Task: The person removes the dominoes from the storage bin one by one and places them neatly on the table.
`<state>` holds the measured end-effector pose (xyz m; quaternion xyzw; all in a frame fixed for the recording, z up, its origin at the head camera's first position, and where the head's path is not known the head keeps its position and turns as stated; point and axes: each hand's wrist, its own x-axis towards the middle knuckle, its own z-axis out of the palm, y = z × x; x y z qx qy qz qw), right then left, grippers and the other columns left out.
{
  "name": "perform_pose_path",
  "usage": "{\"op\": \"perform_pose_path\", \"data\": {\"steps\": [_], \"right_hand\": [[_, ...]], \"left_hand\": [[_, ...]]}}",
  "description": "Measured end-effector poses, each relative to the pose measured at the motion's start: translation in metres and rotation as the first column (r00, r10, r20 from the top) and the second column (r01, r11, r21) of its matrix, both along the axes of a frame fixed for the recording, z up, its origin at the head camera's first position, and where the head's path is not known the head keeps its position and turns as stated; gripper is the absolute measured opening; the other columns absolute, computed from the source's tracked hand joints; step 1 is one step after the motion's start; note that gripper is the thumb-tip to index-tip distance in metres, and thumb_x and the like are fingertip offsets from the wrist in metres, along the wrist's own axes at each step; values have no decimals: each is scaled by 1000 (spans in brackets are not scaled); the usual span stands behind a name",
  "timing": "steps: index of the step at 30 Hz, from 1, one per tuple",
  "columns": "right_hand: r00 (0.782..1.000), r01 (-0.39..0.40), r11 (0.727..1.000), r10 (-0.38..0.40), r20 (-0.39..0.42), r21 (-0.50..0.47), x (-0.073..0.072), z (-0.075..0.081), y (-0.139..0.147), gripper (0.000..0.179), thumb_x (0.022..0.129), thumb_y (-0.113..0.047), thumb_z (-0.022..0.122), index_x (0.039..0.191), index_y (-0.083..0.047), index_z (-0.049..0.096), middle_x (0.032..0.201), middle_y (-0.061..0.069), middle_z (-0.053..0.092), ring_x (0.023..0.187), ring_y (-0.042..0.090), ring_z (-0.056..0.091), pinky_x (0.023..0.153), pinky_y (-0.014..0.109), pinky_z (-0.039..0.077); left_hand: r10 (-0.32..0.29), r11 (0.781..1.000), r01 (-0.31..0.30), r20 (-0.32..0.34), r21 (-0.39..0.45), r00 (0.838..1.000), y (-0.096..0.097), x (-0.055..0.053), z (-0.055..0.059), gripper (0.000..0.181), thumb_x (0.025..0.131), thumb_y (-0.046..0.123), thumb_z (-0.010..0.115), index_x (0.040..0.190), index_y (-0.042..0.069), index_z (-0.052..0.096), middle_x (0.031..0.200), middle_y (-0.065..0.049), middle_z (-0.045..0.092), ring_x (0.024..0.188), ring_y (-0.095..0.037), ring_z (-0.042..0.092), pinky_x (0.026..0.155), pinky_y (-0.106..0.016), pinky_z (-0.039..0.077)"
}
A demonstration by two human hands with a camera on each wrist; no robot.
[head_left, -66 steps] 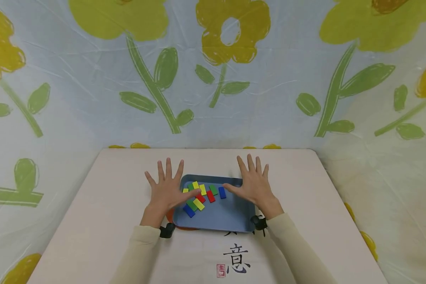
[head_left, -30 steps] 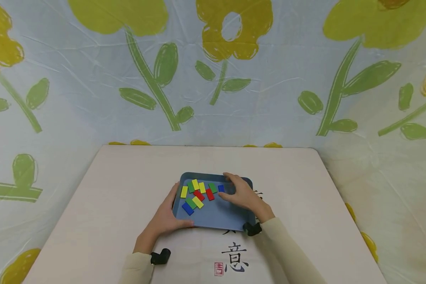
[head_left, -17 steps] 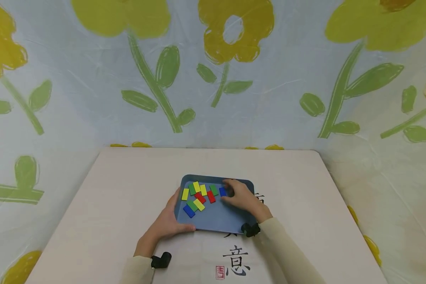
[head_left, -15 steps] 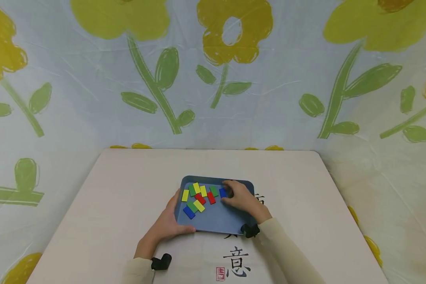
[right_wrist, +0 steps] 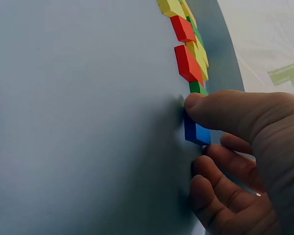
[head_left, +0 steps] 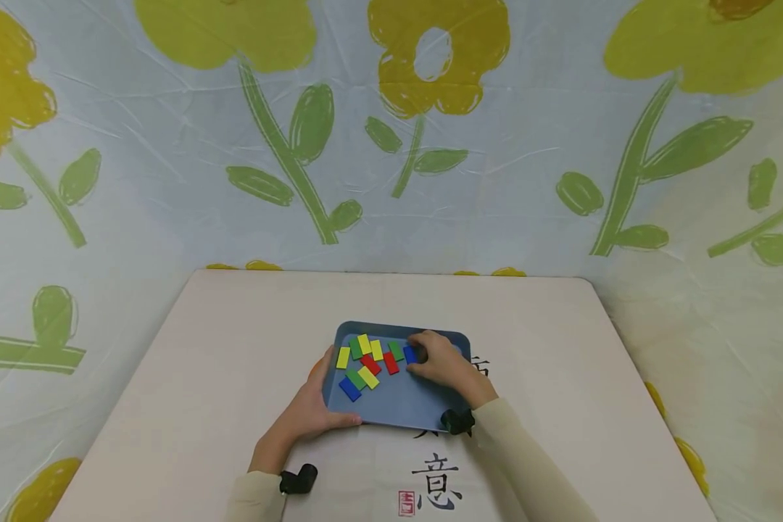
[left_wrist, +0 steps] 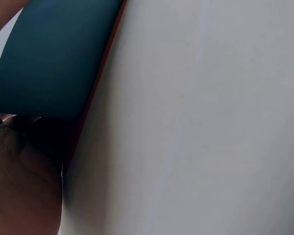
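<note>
A blue-grey tray (head_left: 398, 413) lies on the table and holds a cluster of small rectangular blocks in yellow, green, red and blue. My left hand (head_left: 307, 409) holds the tray's near left corner, thumb along the front edge and fingers along the left side; in the left wrist view the palm sits against the tray wall (left_wrist: 54, 58). With thumb and fingers, my right hand (head_left: 445, 361) pinches a blue block (right_wrist: 196, 132) at the right end of the cluster. A green block (right_wrist: 198, 88) and a red block (right_wrist: 187, 63) are just beyond it.
Another blue block (head_left: 350, 389) lies at the cluster's near left. A thin red edge (left_wrist: 105, 54) shows under the tray. Black calligraphy (head_left: 437, 482) and a red seal mark (head_left: 407, 503) are on the table in front. A flower-printed cloth (head_left: 496, 181) hangs behind.
Both hands were spread open over the tray. The left moved down and took hold of the corner; the right came down and its thumb and fingers drew in round the blue block.
</note>
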<state>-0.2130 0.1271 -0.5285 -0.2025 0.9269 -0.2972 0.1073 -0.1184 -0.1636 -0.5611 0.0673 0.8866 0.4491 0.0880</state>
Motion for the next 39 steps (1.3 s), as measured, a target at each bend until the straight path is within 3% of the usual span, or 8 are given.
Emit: {"op": "perform_pose_path", "data": {"steps": [14,23,33,39], "right_hand": [[1000,-6,1000,6,-22,4,-1,4,7,52,87,-22,85,131,-3,67,110,7,65,87,16,59,73,30,56],[999,21,998,-23,-29,-57,0,21,18,52,88,-19,83,134,-1,64,123,12,66,97,21,64,81,36,59],[994,73,991,-81,-73,-111,-13,40,54,57,91,-18,79,140,3,59,134,20,62,108,33,67,80,42,60],[987,126,988,-133,-87,-85,-19,42,84,60,93,-20,76,144,5,55,137,24,61,113,39,65,85,49,59]], "left_hand": [[4,1000,-5,11,13,1000,1,-2,-2,135,68,55,92,167,26,5,172,-10,20,148,-37,36,115,-67,34],[13,1000,-13,15,17,1000,0,0,0,135,67,54,92,167,26,6,171,-10,20,149,-37,36,116,-68,34],[20,999,-20,9,26,1000,1,-1,0,135,67,55,92,167,25,6,171,-10,21,150,-37,35,116,-68,33],[14,999,-15,14,48,1000,0,-1,-1,135,67,54,92,167,25,6,171,-10,20,150,-36,34,116,-68,32]]}}
